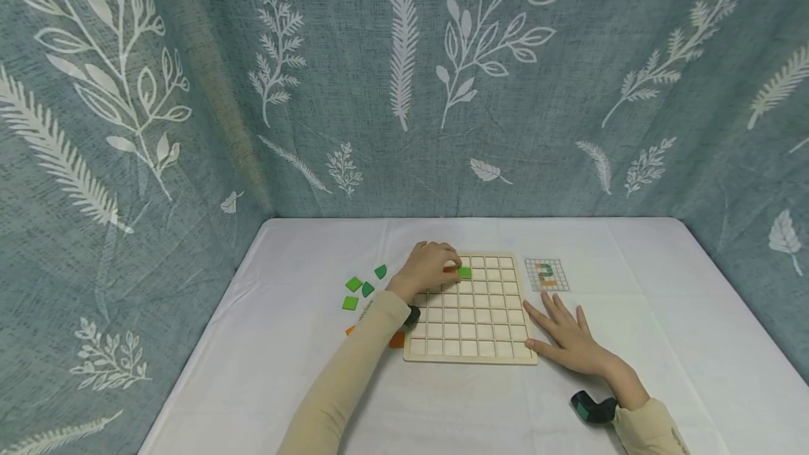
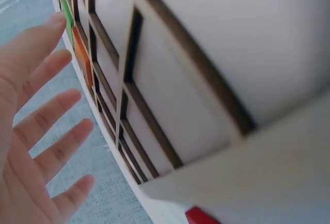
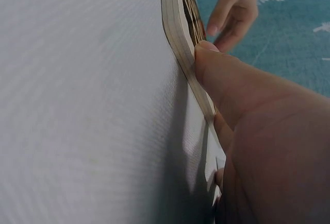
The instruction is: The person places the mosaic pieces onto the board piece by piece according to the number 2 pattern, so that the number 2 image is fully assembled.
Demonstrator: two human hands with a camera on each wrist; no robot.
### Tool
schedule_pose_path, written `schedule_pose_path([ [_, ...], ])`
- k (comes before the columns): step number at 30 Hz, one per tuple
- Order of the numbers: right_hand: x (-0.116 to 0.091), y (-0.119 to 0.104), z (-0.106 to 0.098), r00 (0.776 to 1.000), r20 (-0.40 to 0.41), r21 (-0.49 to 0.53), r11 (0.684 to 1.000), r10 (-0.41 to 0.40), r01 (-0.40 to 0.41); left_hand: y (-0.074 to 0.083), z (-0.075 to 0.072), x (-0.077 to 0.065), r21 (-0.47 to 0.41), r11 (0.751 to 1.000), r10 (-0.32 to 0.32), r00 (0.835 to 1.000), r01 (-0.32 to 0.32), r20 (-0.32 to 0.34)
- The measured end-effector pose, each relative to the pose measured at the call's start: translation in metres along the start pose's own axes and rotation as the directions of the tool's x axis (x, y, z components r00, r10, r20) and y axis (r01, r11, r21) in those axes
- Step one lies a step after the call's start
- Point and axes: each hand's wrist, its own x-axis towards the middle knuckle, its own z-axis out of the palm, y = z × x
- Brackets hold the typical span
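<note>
Because it is thin, flat and stiff, the green tile (image 1: pixel 465 272) should prove light and best pinched by its edges; it lies in a top-row cell of the wooden grid board (image 1: pixel 470 350), under the left hand (image 1: pixel 428 269), whose fingers curl about it. The right hand (image 1: pixel 569 338) rests flat, fingers spread, at the board's edge on the bench (image 1: pixel 632 371). Loose green tiles (image 1: pixel 350 302) lie just beyond the left wrist.

A grid board (image 1: pixel 470 307) lies on the tabletop (image 1: pixel 632 371). Loose tiles (image 1: pixel 360 290) lie to its left, a pattern card (image 1: pixel 546 274) just beyond its far right corner. The left hand (image 1: pixel 430 269) rests over the board's far left cells, the right hand (image 1: pixel 569 339) flat beside its right edge
</note>
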Motion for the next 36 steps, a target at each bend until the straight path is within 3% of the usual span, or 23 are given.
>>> schedule_pose_path([
  [6,0.000,0.000,0.000,1.000,-0.001,-0.011,1.000,-0.003,0.003,-0.006,-0.002,-0.005,-0.007,1.000,-0.005,1.000,0.005,-0.027],
  [15,0.000,0.001,0.001,1.000,0.004,-0.004,1.000,-0.007,0.007,-0.009,-0.013,-0.013,-0.044,0.998,-0.039,0.999,0.039,0.002],
  [23,0.001,0.003,0.002,1.000,-0.001,-0.007,1.000,-0.004,0.004,-0.021,-0.014,-0.018,-0.026,0.999,-0.028,1.000,0.028,-0.004],
  [36,0.000,0.002,0.002,1.000,-0.008,-0.013,1.000,-0.006,0.006,-0.037,-0.023,-0.037,-0.045,0.995,-0.089,0.996,0.090,0.012],
])
